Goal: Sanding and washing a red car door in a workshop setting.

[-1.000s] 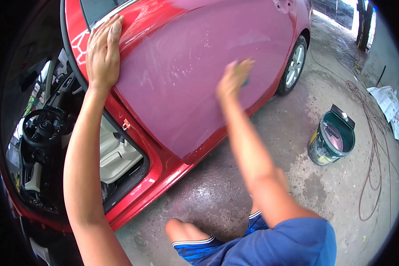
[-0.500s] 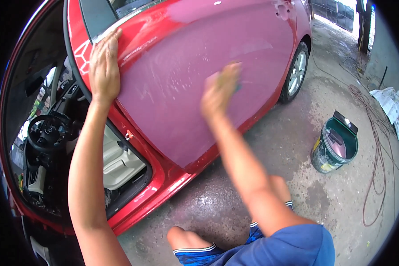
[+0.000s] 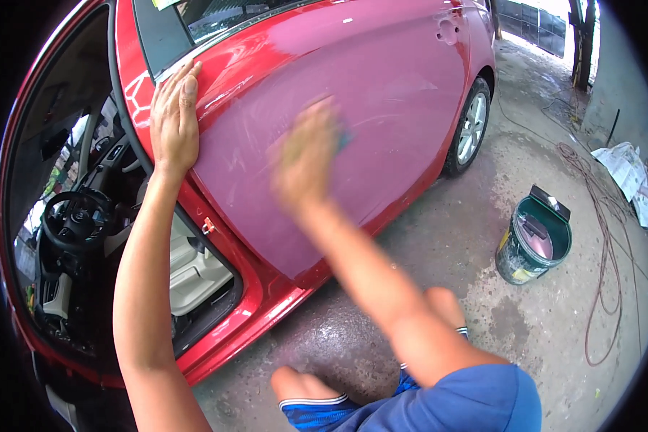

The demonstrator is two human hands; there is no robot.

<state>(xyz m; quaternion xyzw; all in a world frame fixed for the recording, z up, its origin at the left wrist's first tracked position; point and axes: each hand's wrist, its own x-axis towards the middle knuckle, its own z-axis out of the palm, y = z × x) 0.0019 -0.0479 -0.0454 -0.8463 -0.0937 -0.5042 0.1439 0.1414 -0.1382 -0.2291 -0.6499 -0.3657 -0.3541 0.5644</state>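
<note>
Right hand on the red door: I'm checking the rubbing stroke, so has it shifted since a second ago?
Yes. The right hand, blurred, with something bluish under it, has slid along the red door toward the left hand, away from the rear wheel.

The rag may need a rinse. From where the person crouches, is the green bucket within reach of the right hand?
Probably not without shifting: the right hand is pressed to the red door, and the bucket stands apart across bare wet concrete. Nothing blocks the way.
</note>
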